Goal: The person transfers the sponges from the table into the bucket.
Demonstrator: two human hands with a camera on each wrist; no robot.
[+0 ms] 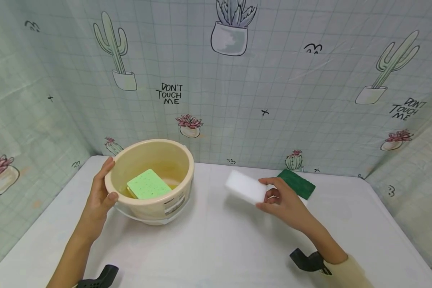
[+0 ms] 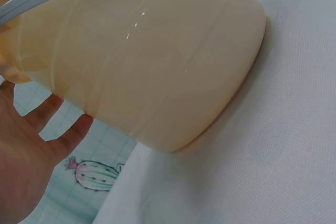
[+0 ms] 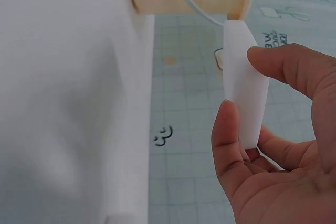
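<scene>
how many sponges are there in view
3: a light green sponge in the beige bucket, a white sponge held by the right hand, and a dark green sponge on the table behind it. More may be hidden.

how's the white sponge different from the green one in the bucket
The white sponge is plain white and pinched in the right hand above the table; the green sponge is light green, speckled, and lies tilted inside the bucket, whose rim the left hand grips. Both are flat rectangular blocks.
</scene>
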